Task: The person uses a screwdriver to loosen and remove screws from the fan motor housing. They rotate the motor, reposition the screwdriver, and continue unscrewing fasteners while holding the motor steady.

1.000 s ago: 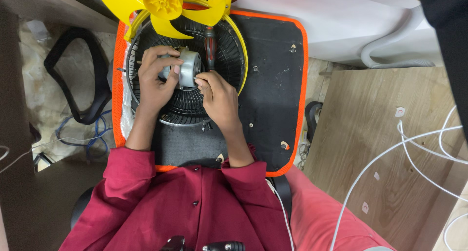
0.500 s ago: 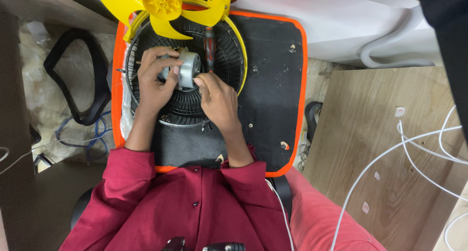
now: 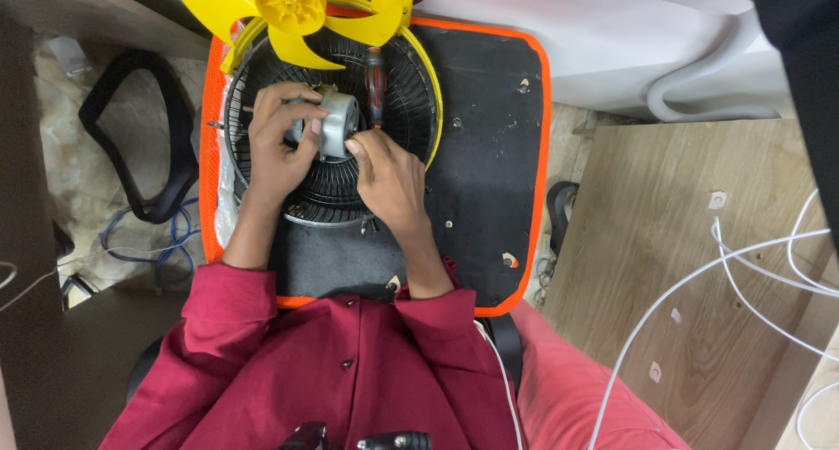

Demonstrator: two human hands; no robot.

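The small silver motor point(image 3: 336, 123) sits at the centre of the black wire fan guard point(image 3: 402, 135). My left hand point(image 3: 278, 144) grips its side; my right hand point(image 3: 389, 175) pinches its front edge. A red-handled screwdriver point(image 3: 376, 83) lies just beside it, yellow fan blades point(image 3: 293, 9) above.

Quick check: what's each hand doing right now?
Left hand: closed around the motor.
Right hand: fingertips on the motor's edge; full grip cannot be told.

Your left hand point(image 3: 278, 148) wraps around a small silver motor point(image 3: 336, 125) at the centre of a black wire fan grille point(image 3: 406, 118). Your right hand point(image 3: 389, 179) pinches the motor's near right edge. A red-handled screwdriver point(image 3: 376, 83) lies on the grille just right of the motor. A yellow fan blade point(image 3: 288, 9) sits at the far edge of the black orange-trimmed mat point(image 3: 489, 153).
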